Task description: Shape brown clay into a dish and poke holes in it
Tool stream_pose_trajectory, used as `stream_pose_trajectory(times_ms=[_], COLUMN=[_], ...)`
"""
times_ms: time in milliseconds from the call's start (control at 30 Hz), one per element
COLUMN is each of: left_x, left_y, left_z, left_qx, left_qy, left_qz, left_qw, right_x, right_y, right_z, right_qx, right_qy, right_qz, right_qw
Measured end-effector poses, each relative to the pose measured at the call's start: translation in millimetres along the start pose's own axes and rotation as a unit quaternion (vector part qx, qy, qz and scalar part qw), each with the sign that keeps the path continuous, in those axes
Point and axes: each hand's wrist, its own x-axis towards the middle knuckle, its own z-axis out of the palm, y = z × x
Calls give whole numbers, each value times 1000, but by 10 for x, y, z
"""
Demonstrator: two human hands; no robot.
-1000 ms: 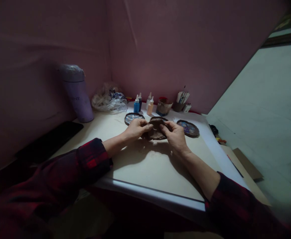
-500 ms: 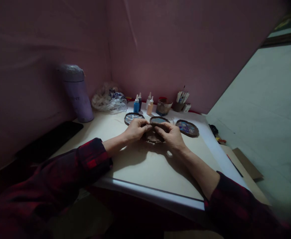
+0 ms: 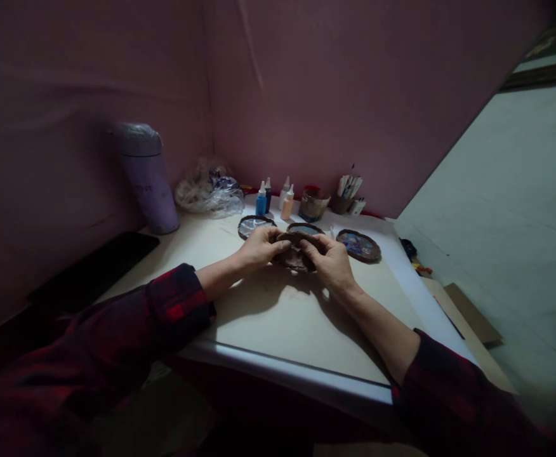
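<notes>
Fingers (image 3: 284, 245) of both hands: clamped on the brown piece (image 3: 296, 257), thumbs on the near face, other fingertips behind it & mostly hidden; can't tell how hard they press.

Pos. of piece: btwn my L hand (image 3: 259, 247) and R hand (image 3: 334, 263), over the middle of the table (image 3: 259, 324), tilted w/ its broad face toward me. Its shadow falls on the tabletop below; can't confirm whether the lower edge touches. Edge is uneven; material looks like clay.

Step in hand (my judgement): two-handed pinching of the piece, L gripping one side, R thumb working the face nr the upper edge.

Next move, as I judge it, calls for: (a) L grip steady, as support; (b) light, even thumb pressure w/ R, backed by the fingers behind; (c) small shifts along the edge, to avoid thin spots or cracks.

Clearance: the middle dish (image 3: 305, 224) sits just beyond my hands, partly covered by them in this view. L dish (image 3: 240, 230) is near my L fingers; R dish (image 3: 366, 259) is beside my R hand, apparently apart. Blue bottle (image 3: 261, 204), orange bottle (image 3: 287, 208) & cup (image 3: 313, 206) stand farther back, upright, out of the work area.
</notes>
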Motion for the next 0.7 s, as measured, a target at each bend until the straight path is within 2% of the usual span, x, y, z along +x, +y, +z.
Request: stream_pose_trajectory(times_ms=[133, 300, 500, 600, 700], left_x=[22, 22, -16, -31, -26], left_y=[-13, -34, 17, 20, -19], left_z=[-5, 15, 49, 56, 48], left_qx=[60, 102, 33, -15, -41], left_qy=[28, 18, 32, 11, -23], left_qz=[23, 39, 48, 5, -35], left_qw=[998, 994, 998, 1000, 998], right_x=[-2, -21, -15, 10, 21], right_y=[-21, -74, -130, -103, -54], right_z=[12, 1, -34, -38, -24], right_qx=[-13, -15, 20, 30, 38], right_qy=[-19, -34, 17, 51, 52], right_qz=[12, 1, -4, 12, 24], right_qw=[1000, 999, 1000, 998, 998])
